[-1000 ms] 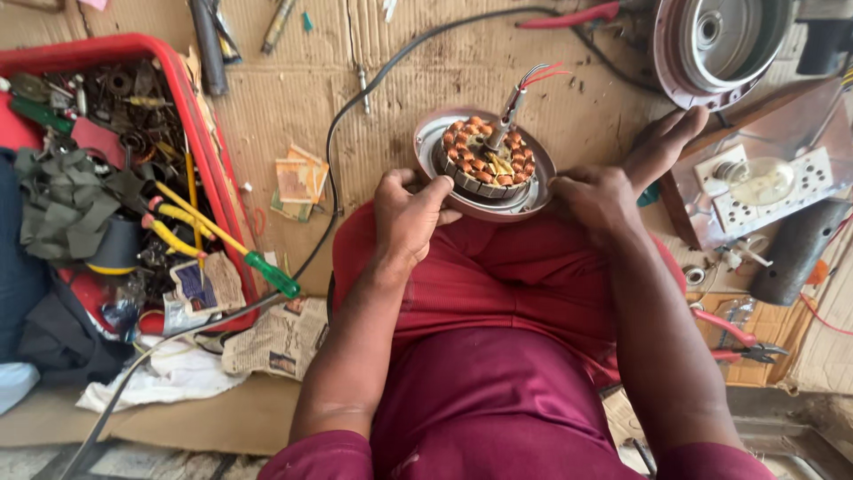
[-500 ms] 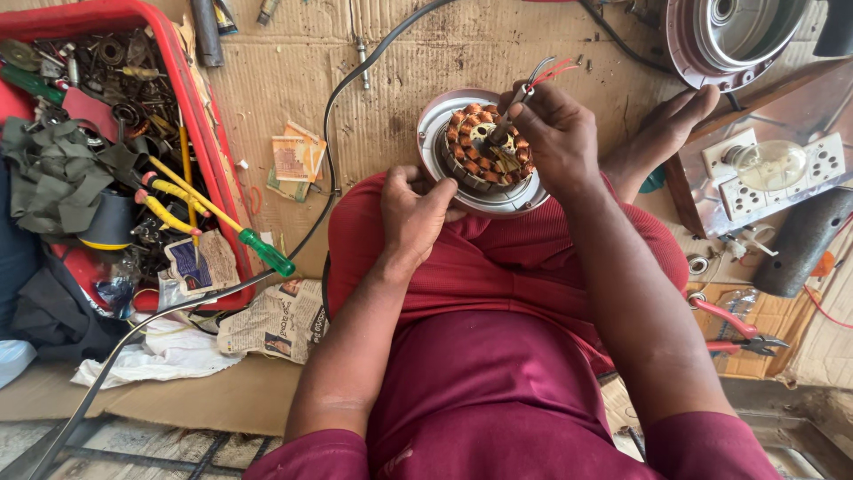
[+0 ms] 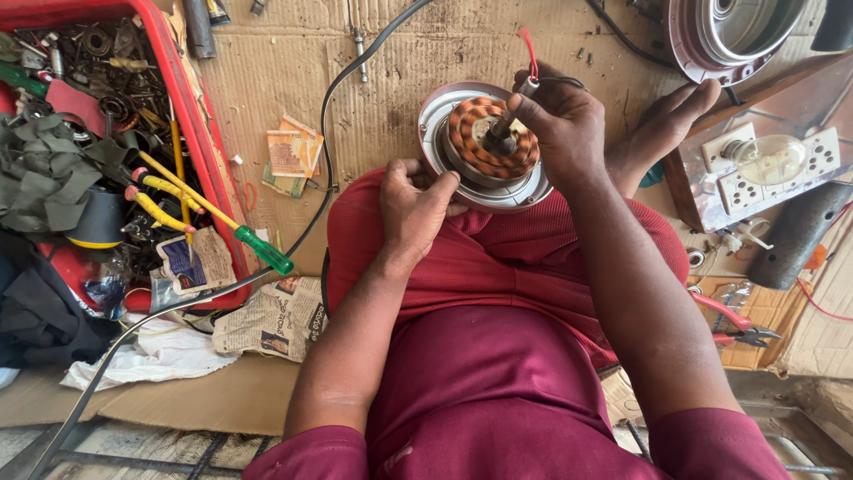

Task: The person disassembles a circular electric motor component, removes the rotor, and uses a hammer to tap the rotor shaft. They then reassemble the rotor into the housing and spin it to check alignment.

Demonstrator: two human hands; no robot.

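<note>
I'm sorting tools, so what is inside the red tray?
The red tray holds yellow-handled screwdrivers, one green-handled, metal parts and green strapping. Whatever lies under that pile is covered.

This is a small electrical repair workshop set up on the floor. At nine o'clock a red tray (image 3: 206,169) brims with screwdrivers and metal parts; flattened cardboard (image 3: 373,62) covers the ground, a switchboard with bulb (image 3: 769,169) sits at three o'clock, and red pliers (image 3: 737,324) lie at four.
</note>
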